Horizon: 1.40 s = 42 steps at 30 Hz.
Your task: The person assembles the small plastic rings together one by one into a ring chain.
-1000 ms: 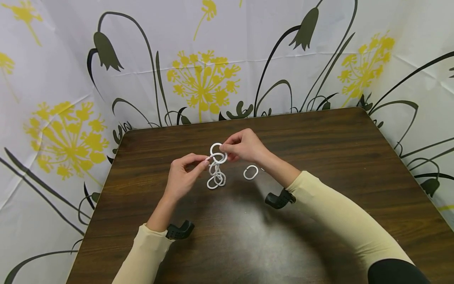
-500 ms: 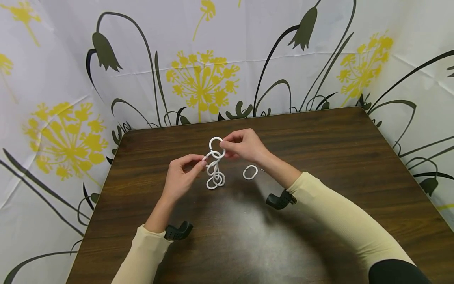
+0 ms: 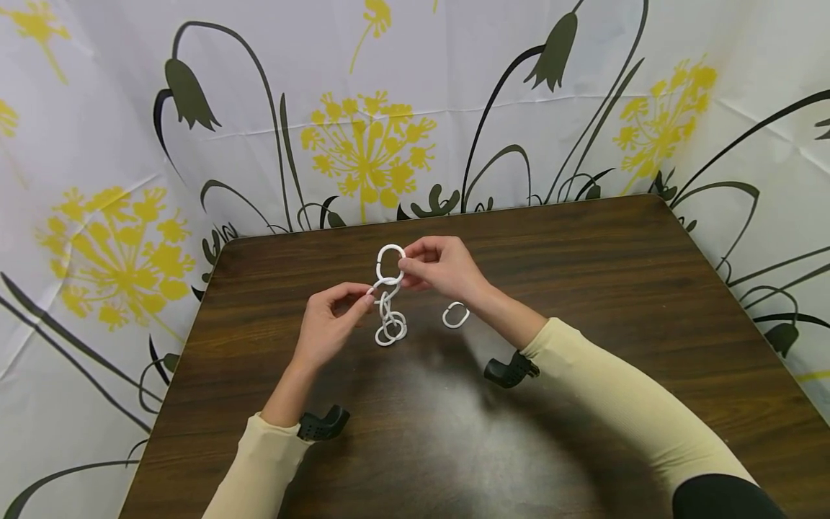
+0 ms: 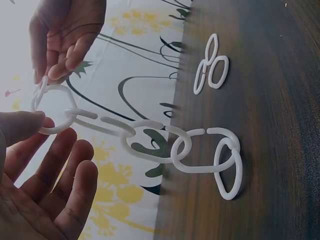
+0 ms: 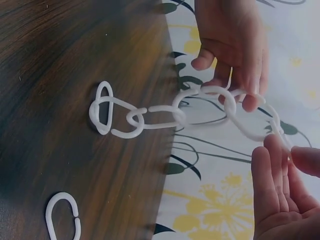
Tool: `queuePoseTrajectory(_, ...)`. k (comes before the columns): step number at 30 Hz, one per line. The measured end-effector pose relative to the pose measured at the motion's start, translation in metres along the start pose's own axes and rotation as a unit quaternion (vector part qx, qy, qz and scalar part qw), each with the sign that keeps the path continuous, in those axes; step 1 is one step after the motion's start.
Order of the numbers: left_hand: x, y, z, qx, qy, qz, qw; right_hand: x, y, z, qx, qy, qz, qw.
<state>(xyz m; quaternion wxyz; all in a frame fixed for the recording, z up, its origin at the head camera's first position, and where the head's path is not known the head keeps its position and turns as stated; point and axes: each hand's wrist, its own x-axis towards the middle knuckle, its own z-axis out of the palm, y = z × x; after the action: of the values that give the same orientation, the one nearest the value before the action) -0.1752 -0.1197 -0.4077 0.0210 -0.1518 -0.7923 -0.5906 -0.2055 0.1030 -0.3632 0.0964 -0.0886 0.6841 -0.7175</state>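
Note:
A chain of several white plastic C-shaped rings (image 4: 145, 157) hangs between my hands, its lowest ring (image 4: 239, 172) at the brown table. My right hand (image 3: 447, 267) pinches the top ring (image 3: 390, 246) at its right side, holding it upright with a small gap visible at its left. Just below and left, my left hand (image 3: 331, 317) pinches the ring linked through it (image 4: 73, 97) between thumb and fingertip. In the right wrist view, the lower rings (image 5: 127, 136) trail down toward the tabletop, overlapping one another at the end.
Loose white rings (image 4: 226, 75) lie on the dark wood table (image 3: 583, 288), to the right of the chain; one loose ring (image 3: 446, 321) shows below the right wrist. Behind the table's far edge hangs a flower-patterned curtain (image 3: 259, 166). Each wrist carries a black camera mount (image 3: 509, 370).
The top ring has risen in the right hand and now stands higher above the ring in the left hand. Both hands have shifted slightly left in the view, and the chain hangs straighter.

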Motion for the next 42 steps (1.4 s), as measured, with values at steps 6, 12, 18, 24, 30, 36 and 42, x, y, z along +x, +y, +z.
queuePoseTrajectory(6,0.002,0.000,0.001,0.000,-0.016,0.010,0.9998,-0.001,0.002,0.001,0.003,-0.005,-0.004,1.0000)
queuePoseTrajectory(12,0.002,0.001,0.001,-0.005,-0.019,0.012,0.9997,-0.002,0.003,0.003,-0.020,-0.021,-0.003,0.9996)
queuePoseTrajectory(18,0.006,0.004,0.002,-0.041,-0.001,0.000,0.9992,-0.004,0.003,0.005,-0.046,-0.036,0.002,0.9983)
queuePoseTrajectory(24,0.007,0.008,0.005,-0.069,0.011,-0.003,0.9975,-0.005,0.005,0.004,-0.060,-0.055,0.013,0.9966)
queuePoseTrajectory(30,0.006,0.006,0.006,-0.073,0.016,-0.002,0.9972,-0.005,0.007,0.000,-0.080,-0.070,0.023,0.9941)
queuePoseTrajectory(36,0.006,0.005,0.006,-0.070,0.014,0.002,0.9975,-0.006,0.018,-0.020,-0.284,-0.101,-0.037,0.9528)
queuePoseTrajectory(42,0.005,0.004,0.006,-0.066,0.012,0.003,0.9977,-0.008,0.043,-0.045,-0.556,-0.133,-0.091,0.8156)
